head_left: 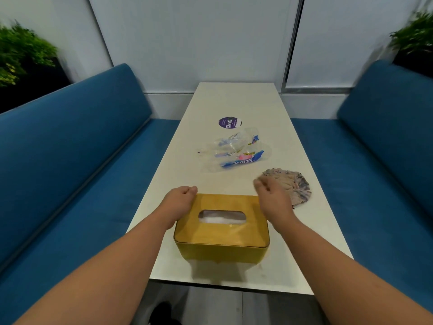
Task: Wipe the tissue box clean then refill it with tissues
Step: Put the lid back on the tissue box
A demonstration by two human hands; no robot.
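Two hands: both reach forward over the near end of the desk, one at each far corner of the tissue box.
Tissue box: yellow, with rounded corners and its lid on, standing upright on the desk close to the near edge, roughly centred across the width.
Lid slot: an oval opening in the top, with white tissues visible inside, lying below the level of the lid.
Left hand: palm down at the box's far left corner, fingers curled loosely inward; its grip is closed on nothing visible, and whether it touches the box cannot be told.
Right hand: at the far right corner, fingers curled in a loose fist, its grip likewise holding nothing; the wrist crosses over the lid's right edge.
Cloth: a crumpled, mottled grey-pink rag lying on the desk just beyond and to the right of the right hand, partly hidden by it.
Empty wrapper: clear plastic tissue packaging with blue print, lying flattened farther along the desk.
Round sticker: purple, on the desk surface beyond the wrapper.
Seating: blue upholstered benches run along both sides of the desk.
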